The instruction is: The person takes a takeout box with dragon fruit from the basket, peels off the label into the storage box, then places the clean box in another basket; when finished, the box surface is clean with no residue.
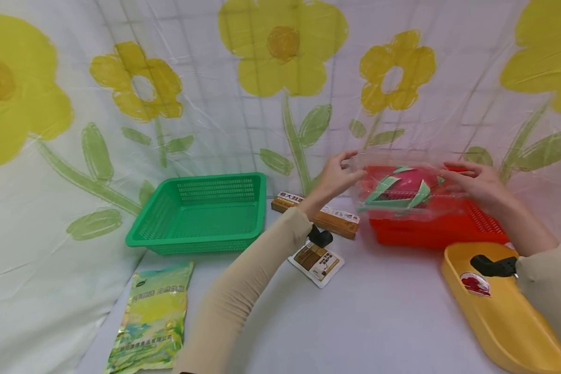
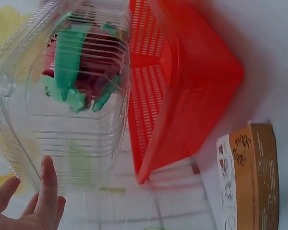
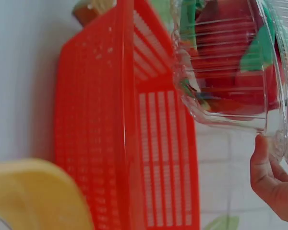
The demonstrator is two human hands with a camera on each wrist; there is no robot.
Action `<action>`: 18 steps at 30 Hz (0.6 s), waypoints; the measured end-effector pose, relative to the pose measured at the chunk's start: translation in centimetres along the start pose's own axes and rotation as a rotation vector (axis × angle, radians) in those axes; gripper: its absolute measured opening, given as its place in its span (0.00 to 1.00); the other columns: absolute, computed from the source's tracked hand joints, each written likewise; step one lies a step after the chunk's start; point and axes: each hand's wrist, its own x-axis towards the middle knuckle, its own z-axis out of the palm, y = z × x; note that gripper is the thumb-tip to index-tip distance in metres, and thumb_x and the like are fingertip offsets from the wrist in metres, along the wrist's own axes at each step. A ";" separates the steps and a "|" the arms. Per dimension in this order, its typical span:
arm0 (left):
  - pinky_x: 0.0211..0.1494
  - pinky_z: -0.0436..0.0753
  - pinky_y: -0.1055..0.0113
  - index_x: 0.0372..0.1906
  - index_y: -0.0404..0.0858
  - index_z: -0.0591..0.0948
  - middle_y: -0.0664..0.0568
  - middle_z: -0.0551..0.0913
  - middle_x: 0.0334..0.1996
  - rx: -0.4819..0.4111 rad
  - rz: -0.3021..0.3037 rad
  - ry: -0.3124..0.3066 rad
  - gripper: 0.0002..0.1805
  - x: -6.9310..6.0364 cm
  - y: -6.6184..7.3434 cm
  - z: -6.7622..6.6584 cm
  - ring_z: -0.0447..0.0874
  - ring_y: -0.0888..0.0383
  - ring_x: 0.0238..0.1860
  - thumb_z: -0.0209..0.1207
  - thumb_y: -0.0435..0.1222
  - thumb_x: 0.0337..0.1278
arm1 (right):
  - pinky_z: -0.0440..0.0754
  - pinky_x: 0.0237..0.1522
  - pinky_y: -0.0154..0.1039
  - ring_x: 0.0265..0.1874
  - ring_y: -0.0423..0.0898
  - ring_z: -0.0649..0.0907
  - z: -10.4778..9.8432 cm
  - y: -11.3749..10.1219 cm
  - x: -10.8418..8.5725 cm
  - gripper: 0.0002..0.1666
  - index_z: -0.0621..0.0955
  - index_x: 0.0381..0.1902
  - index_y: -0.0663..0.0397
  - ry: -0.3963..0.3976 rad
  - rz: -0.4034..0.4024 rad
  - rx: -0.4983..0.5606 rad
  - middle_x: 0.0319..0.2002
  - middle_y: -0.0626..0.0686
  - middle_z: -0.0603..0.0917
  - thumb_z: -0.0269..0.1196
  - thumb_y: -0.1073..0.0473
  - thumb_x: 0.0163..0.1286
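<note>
A clear plastic box [image 1: 360, 195] is held up between my two hands, above the front of the red basket [image 1: 416, 234]. Inside it lies a dragon fruit [image 1: 413, 180], magenta with green scales. My left hand [image 1: 334, 179] grips the box's left end by the rim; in the left wrist view one fingertip lies against the clear wall [image 2: 77, 132]. At the other end my right hand [image 1: 481, 187] pinches the rim, its thumb below the edge in the right wrist view. The box hides part of the basket's inside in the head view.
To the left stands a green basket [image 1: 196, 241]. A brown-and-white carton [image 1: 336, 222] and a small flat packet [image 1: 319, 264] lie mid-table. A yellow-green bag [image 1: 151, 317] rests front left, a yellow tray [image 1: 505, 311] front right. Behind hangs a flowered curtain [image 1: 205, 140].
</note>
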 end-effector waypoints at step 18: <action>0.54 0.77 0.70 0.62 0.36 0.77 0.43 0.78 0.60 0.057 -0.024 0.040 0.27 2.9 -1.3 6.9 0.76 0.51 0.58 0.64 0.36 0.57 | 0.82 0.36 0.29 0.30 0.31 0.82 -3.2 3.4 1.1 0.39 0.72 0.65 0.44 0.172 0.089 -0.032 0.30 0.27 0.76 0.63 0.33 0.62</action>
